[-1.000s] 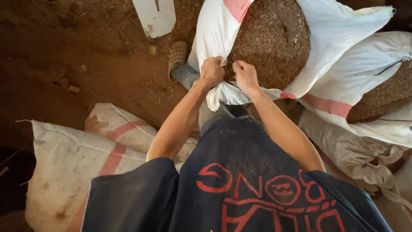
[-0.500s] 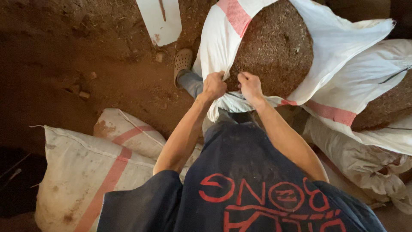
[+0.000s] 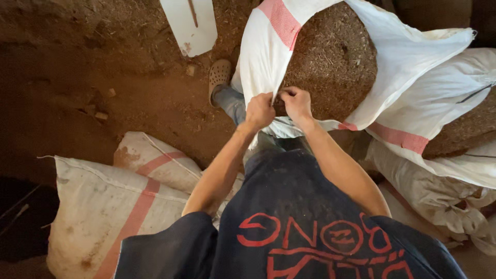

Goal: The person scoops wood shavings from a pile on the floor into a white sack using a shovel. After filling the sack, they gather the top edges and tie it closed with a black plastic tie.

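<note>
White woven sack [image 3: 408, 67], pink-striped and filled with brown husk-like fill [image 3: 330, 62], sits at one o'clock from my hands. I see my left hand [image 3: 260, 111] and right hand [image 3: 296, 103] both clenched on its near rim, side by side. A sandalled foot [image 3: 219, 77] stands at eleven o'clock on the dirt floor [image 3: 77, 77].

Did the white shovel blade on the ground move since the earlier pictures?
No. The white shovel blade keeps the same place beside the small stones on the dirt; only the head camera shifted a little.
</note>
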